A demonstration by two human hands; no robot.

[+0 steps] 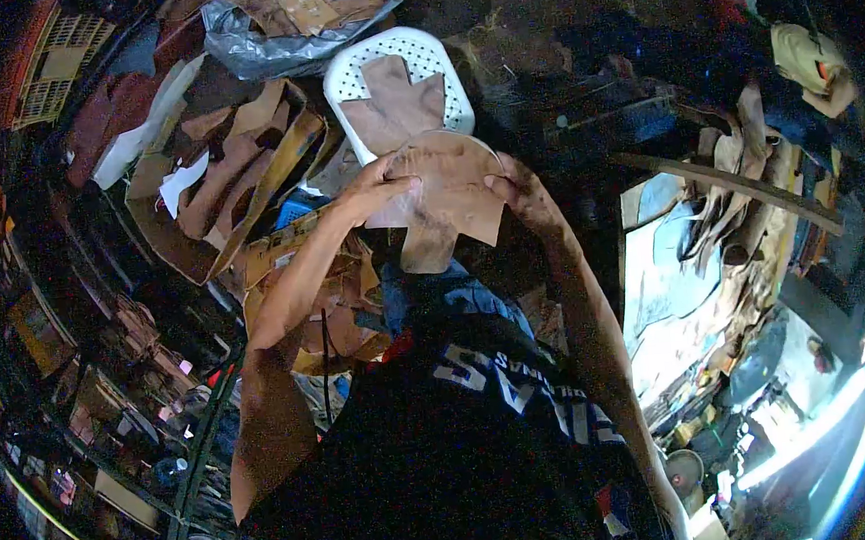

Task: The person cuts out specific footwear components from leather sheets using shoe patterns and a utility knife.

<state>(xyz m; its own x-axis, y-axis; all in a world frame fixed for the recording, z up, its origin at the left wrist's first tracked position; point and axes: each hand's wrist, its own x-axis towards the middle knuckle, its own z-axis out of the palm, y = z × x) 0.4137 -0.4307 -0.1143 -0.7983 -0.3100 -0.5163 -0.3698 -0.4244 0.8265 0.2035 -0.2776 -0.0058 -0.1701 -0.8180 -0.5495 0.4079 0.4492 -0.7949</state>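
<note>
A brown, leather-like cut piece (447,184) with a rounded top edge and squared tabs is stretched between my two hands. My left hand (386,185) pinches its left side, thumb on the face that I see. At the right edge, my right hand (517,182) grips it in the same way. Just beyond, a similar brown cut piece (396,102) with several tabs lies flat on a white perforated plastic stool (451,78). The held piece overlaps the near part of that stool and hides some of it.
A cardboard box (191,262) of brown scraps stands to the left. Behind the stool is a grey plastic bag (257,51) with brown pieces. On the right, a wooden bar (738,186) crosses near a brightly lit pile of hanging scraps (735,153).
</note>
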